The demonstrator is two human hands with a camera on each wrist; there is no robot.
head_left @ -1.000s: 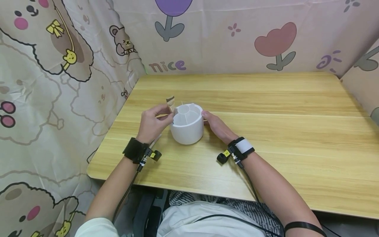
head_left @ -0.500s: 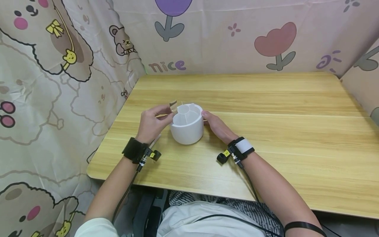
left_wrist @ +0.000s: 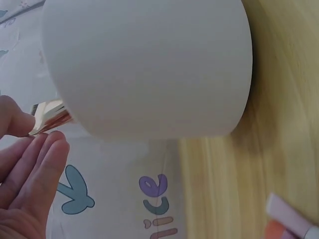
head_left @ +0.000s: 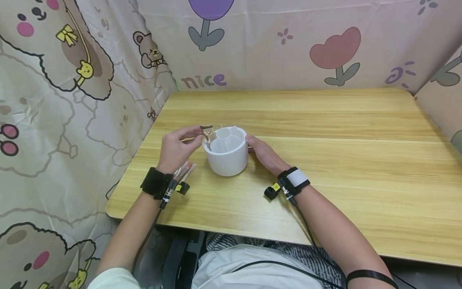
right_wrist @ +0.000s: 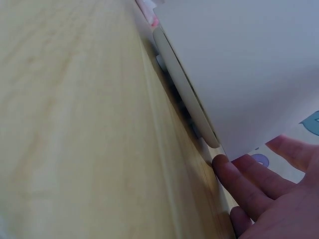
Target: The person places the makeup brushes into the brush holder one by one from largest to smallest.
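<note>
A round white organizer (head_left: pixel 228 162) with inner dividers and a round middle compartment stands on the table. At its left rim my left hand (head_left: pixel 179 145) pinches a shiny gold-coloured piece (head_left: pixel 207 130) between thumb and fingers; its exact kind I cannot tell. In the left wrist view the gold piece (left_wrist: pixel 52 115) overlaps the organizer's wall, its far end hidden behind it. My right hand (head_left: pixel 266 154) rests against the organizer's right side, thumb at the rim. In the right wrist view extended fingers (right_wrist: pixel 249 186) lie at the lower edge, near a separate base ring (right_wrist: pixel 187 87).
Slim pale items (head_left: pixel 187 171) lie on the table by my left wrist. The wooden table (head_left: pixel 343 180) reaches far to the right. A patterned curtain (head_left: pixel 249 48) hangs along its back and left. Cables run from both wrist cameras.
The gold piece has turned in my left fingers and tilted lower. My left hand has shifted slightly left, uncovering more of the organizer's left rim and the items by the wrist. The right hand stays put.
</note>
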